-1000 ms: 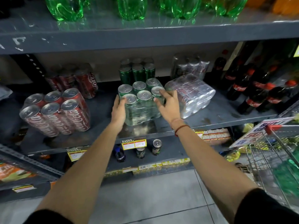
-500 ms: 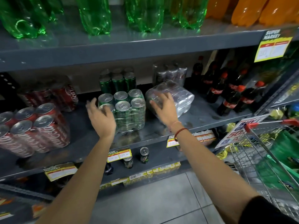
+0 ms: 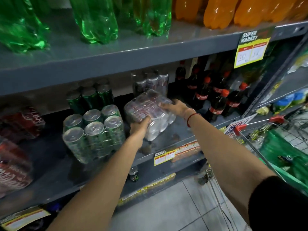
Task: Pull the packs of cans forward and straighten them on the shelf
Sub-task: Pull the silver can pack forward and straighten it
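A shrink-wrapped pack of silver cans lies tipped on its side on the grey middle shelf. My left hand grips its near left corner. My right hand holds its far right end. To the left, a pack of green cans stands upright near the shelf front. Behind it a second green pack stands at the back. Another silver pack stands upright at the back. Red cola can packs sit at the far left.
Dark cola bottles with red caps stand right of the silver pack. Green and orange bottles fill the shelf above. A shopping trolley with a red handle stands at the right. Loose cans sit on the lower shelf.
Both hands left the green pack and moved right to the tipped silver pack. They now grip it at both ends. The view has swung right.
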`<state>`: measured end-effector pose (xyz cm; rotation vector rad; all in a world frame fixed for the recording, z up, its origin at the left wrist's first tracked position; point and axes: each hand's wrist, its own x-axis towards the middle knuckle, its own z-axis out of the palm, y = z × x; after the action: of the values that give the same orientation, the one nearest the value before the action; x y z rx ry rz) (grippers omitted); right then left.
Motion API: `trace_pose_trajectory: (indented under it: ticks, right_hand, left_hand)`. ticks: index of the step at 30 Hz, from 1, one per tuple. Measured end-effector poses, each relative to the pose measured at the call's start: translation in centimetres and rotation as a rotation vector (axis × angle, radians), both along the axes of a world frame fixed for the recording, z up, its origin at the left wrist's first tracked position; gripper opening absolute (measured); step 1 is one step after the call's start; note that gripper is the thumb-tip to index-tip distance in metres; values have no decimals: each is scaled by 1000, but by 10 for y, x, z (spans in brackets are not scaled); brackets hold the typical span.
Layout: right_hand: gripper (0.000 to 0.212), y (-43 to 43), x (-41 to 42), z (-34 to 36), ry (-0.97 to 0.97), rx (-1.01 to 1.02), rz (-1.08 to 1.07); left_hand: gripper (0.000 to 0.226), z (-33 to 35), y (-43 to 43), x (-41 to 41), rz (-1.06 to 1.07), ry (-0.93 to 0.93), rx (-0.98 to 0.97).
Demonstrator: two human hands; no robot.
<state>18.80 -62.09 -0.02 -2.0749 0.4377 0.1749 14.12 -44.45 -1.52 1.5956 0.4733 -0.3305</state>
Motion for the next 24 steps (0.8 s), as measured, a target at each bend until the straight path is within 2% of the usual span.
trace_pose_trajectory:
  ticks: [3,8,11,13,17,20,24]
  right_hand:
    - [82,-4,-6,-11,-39,92,-15]
    - [78,-11,-45,-34,-271,173,-148]
    - [56,-15,-81,-55,-407,250,-200]
    - [49,-14,-101,-64,-445,232,-206]
    - [53,-13,-116,-75,-434,141,-226]
    - [52,-9,-120,-86,-413,59,-231]
    - [55,-13,-121,-85,-382,112,-221]
  left_hand:
    - [60,-10,3,1,-35,-3,-83]
    - [54,-22,8,-3,-146,-211,-75]
    - [68,-30,12,-6,-288,-441,61]
    - [82,-37,16,-7,-388,-525,163]
    - [92,-49,15,-9,-428,-532,229]
    - [87,-58,10,-11,-380,-496,232]
    - [78,-53,9,-14,-360,-505,309]
